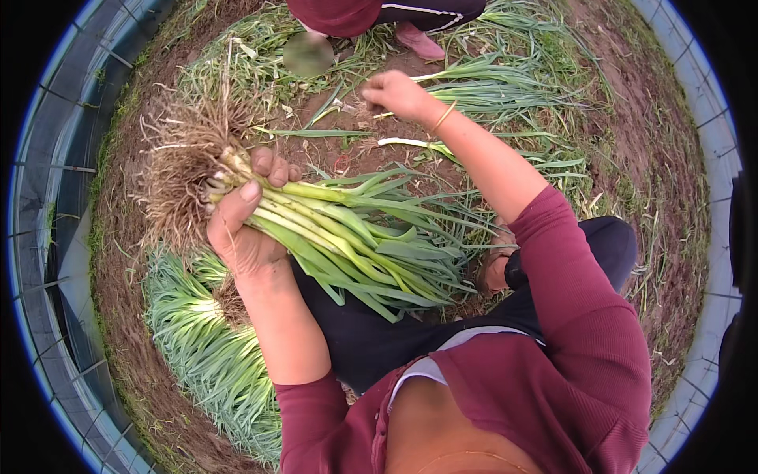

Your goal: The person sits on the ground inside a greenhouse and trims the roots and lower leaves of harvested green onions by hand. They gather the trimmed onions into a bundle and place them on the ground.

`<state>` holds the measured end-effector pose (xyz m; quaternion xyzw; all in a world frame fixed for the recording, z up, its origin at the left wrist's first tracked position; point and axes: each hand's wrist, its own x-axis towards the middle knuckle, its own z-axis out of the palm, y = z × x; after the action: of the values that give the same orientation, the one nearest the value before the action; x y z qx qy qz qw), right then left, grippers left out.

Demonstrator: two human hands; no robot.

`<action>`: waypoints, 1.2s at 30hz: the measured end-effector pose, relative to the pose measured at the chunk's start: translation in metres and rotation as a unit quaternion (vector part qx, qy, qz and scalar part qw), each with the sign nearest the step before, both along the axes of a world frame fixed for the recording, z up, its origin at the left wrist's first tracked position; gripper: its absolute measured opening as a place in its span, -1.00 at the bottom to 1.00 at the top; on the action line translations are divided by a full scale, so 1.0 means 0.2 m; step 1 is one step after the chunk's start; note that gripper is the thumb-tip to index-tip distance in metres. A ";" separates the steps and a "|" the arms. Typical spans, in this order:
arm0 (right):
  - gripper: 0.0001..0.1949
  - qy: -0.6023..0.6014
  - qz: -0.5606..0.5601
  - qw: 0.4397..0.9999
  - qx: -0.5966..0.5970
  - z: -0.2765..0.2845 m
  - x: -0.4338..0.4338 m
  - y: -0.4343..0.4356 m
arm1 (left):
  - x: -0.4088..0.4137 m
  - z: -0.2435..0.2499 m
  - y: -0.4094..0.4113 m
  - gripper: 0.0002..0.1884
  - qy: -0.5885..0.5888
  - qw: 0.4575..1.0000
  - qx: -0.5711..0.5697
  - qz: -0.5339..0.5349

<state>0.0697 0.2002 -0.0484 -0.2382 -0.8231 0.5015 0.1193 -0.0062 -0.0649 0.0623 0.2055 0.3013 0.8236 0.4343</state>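
Note:
My left hand point(249, 219) grips a thick bunch of green garlic or leek plants point(331, 219) around the pale stems. Their tangled brown roots point(183, 166) stick out to the left, and the green leaves fan to the right over my leg. Farther out, my right hand point(394, 98) hovers with curled fingers above the soil; whether anything is pinched in it is hidden. Just beyond its wrist lie loose stalks with green leaves point(491, 92). A single white-ended stalk point(408, 142) rests on the ground between my two hands.
A large heap of bundled plants point(219, 355) lies on the left beside my leg. Across from me crouches another person point(337, 15) with a pink shoe point(420, 41). Leaf trimmings point(237, 65) cover the far soil. Plastic sheeting walls point(71, 178) curve around both sides.

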 end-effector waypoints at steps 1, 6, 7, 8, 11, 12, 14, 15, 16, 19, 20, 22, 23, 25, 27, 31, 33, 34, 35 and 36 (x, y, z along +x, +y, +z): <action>-0.55 -0.059 0.071 0.990 0.109 -0.20 0.05 -0.03 | 0.00 0.00 -0.01 -0.63 -0.014 1.000 -0.007 0.010; -0.56 -0.174 0.321 0.916 -0.167 -0.75 0.36 -0.55 | -0.04 -0.01 0.02 -0.69 -0.009 0.988 -0.115 0.105; -0.61 -0.192 0.380 0.889 -0.170 -0.75 0.36 -0.56 | -0.02 -0.02 0.04 -0.68 -0.024 0.980 -0.123 0.151; -0.63 -0.183 0.309 0.931 -0.071 -0.81 0.34 -0.54 | -0.02 -0.03 0.03 -0.67 -0.036 0.981 -0.122 0.149; -0.77 -0.091 0.038 0.978 0.185 -1.24 0.22 -0.23 | -0.01 -0.03 0.07 -0.66 -0.061 0.983 -0.120 0.128; -0.77 -0.151 -0.009 0.959 0.240 -1.23 0.17 -0.10 | -0.02 -0.04 0.08 -0.66 -0.070 0.981 -0.127 0.125; -0.72 -0.235 -0.123 0.929 0.259 -1.35 0.12 0.09 | -0.02 -0.04 0.12 -0.67 -0.065 0.980 -0.137 0.129; -0.69 -0.324 -0.134 0.903 0.249 -1.38 0.10 0.15 | -0.03 -0.05 0.13 -0.67 -0.067 0.980 -0.137 0.131; -0.68 -0.361 -0.134 0.887 0.255 -1.42 0.09 0.18 | -0.04 -0.06 0.14 -0.67 -0.063 0.978 -0.144 0.137; -0.67 -0.362 -0.071 0.900 0.231 -1.39 0.09 0.23 | -0.04 -0.07 0.15 -0.66 -0.044 0.973 -0.166 0.154; -0.68 -0.344 -0.040 0.912 0.218 -1.33 0.09 0.24 | -0.04 -0.07 0.15 -0.65 -0.034 0.972 -0.173 0.158; -0.69 -0.229 0.000 0.968 0.098 -1.20 0.08 0.34 | -0.02 -0.08 0.16 -0.62 -0.006 0.967 -0.182 0.180; -0.69 -0.169 0.019 0.985 0.038 -1.13 0.08 0.39 | -0.02 -0.08 0.15 -0.59 0.004 0.968 -0.184 0.168; -0.69 -0.066 0.061 0.988 -0.124 -0.91 0.08 0.45 | -0.01 -0.08 0.16 -0.58 0.027 0.971 -0.177 0.156; -0.70 -0.071 0.076 0.976 -0.192 -0.52 0.09 0.39 | -0.01 -0.08 0.13 -0.60 0.044 0.979 -0.162 0.117; -0.69 0.013 0.127 0.962 -0.241 -0.02 0.17 0.21 | 0.01 -0.08 0.14 -0.58 0.028 0.985 -0.157 0.066; -0.70 0.009 0.185 0.949 -0.255 0.18 0.22 0.09 | 0.03 -0.07 0.14 -0.58 0.038 0.987 -0.154 0.040; -0.70 -0.011 0.229 0.935 -0.271 0.27 0.25 0.04 | 0.03 -0.09 0.14 -0.57 0.031 0.993 -0.115 -0.001; -0.70 -0.032 0.271 0.918 -0.286 0.33 0.28 -0.02 | 0.05 -0.07 0.15 -0.57 0.040 0.995 -0.090 -0.027; -0.69 -0.052 0.280 0.920 -0.269 0.36 0.30 -0.07 | 0.06 -0.06 0.16 -0.59 0.042 0.994 -0.072 -0.072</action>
<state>0.1292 0.1858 0.0241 -0.0466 -0.6953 0.7038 -0.1379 0.0053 -0.0333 0.0504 0.2294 0.3617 0.7571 0.4932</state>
